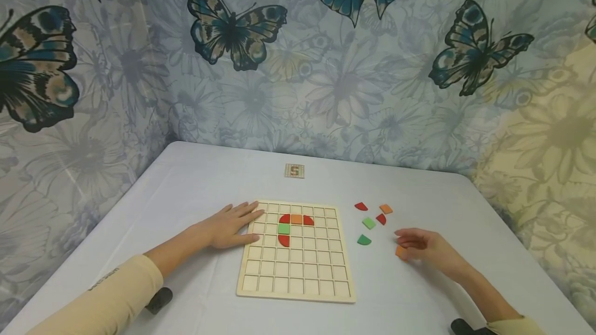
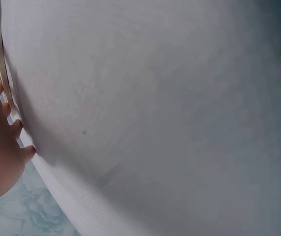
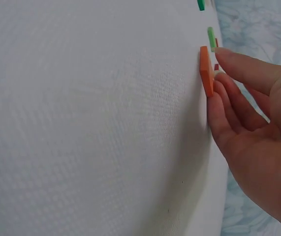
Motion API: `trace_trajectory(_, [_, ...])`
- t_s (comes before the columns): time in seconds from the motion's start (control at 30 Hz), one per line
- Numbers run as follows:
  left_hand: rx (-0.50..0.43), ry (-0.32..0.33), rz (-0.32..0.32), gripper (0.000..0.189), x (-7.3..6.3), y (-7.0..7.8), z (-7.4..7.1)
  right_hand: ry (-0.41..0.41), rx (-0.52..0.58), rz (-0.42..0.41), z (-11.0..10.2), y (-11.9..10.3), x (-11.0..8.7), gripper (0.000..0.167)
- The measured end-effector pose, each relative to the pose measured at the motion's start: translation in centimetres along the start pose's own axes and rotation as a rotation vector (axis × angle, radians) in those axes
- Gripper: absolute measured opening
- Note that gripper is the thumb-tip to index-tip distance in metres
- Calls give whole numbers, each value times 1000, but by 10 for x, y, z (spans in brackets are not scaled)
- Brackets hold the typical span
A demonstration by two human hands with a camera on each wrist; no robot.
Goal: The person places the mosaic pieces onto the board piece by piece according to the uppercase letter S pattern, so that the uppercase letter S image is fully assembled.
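My left hand [image 1: 233,227] lies with fingers spread on the left edge of a wooden grid board [image 1: 298,294]. Five cells near the board's top hold tiles: red quarter-round ones [image 1: 284,241], an orange square [image 1: 296,219] and a green square [image 1: 284,228]. Right of the board, my right hand [image 1: 430,252] pinches an orange square tile [image 3: 206,71] between thumb and fingers, close over the white tabletop. In the left wrist view, the left hand's fingertips [image 2: 29,153] touch the cloth and the board's edge.
Loose tiles lie between board and right hand: red quarter-rounds [image 1: 360,206], an orange square tile [image 1: 386,209], a light green square [image 1: 369,223] and a dark green quarter-round [image 1: 364,240]. A small patterned card [image 1: 295,171] lies behind the board. Butterfly-print fabric [image 1: 261,97] hangs behind the table.
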State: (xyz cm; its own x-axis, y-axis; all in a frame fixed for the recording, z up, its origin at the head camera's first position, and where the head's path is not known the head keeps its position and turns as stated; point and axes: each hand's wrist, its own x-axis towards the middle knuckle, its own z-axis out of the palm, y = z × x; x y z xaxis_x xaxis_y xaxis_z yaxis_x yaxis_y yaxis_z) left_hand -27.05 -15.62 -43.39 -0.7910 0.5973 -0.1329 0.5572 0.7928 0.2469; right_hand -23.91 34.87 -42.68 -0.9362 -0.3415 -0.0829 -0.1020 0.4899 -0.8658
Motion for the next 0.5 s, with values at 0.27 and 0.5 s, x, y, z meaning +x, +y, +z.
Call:
trace_trajectory(0.27, [5,-2,0,76,0,0,-1,25,-158,-42,5,-6,0,45])
trace_trajectory(0.5, [8,0,1,75,0,0,0,11,-206,-66,5,-7,0,40])
